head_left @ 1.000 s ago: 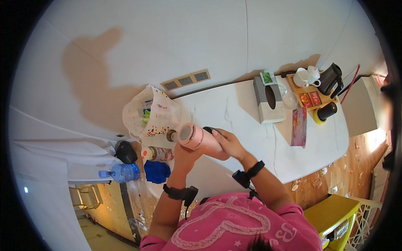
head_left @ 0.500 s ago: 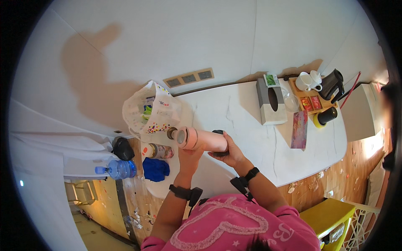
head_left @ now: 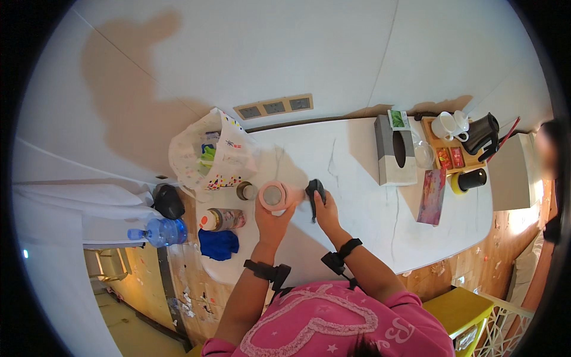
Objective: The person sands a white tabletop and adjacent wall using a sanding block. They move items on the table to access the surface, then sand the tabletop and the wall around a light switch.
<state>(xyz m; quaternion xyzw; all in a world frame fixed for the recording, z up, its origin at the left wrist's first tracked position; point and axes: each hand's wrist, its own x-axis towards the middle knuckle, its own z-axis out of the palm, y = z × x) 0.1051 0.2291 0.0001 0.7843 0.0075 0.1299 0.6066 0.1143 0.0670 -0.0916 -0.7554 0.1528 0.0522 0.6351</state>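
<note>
My left hand point(head_left: 275, 225) is closed round a pink thermos bottle point(head_left: 286, 189) over the table's left part. The bottle's round silvery end tilts up toward me. Just to its right, my right hand point(head_left: 327, 215) grips a dark grey cloth point(head_left: 314, 195), folded and held up beside the bottle. A narrow gap seems to part the cloth from the bottle. Left of the bottle stands a small round brownish container point(head_left: 245, 191). Close by are a patterned bottle with a white and orange top point(head_left: 223, 219) and a crumpled blue cloth point(head_left: 218, 244).
A white plastic bag point(head_left: 229, 156) stands at the back left of the white table point(head_left: 357, 229). To the right are a tissue box point(head_left: 397, 169), a pink printed card point(head_left: 431, 199), a wooden tray point(head_left: 433, 132) with cups, and a black kettle point(head_left: 480, 132). A blue water jug point(head_left: 165, 232) is beyond the left edge.
The bottle has turned from lying sideways to pointing its silvery end up at me. My right hand with the grey cloth has come away from the bottle's other end.
</note>
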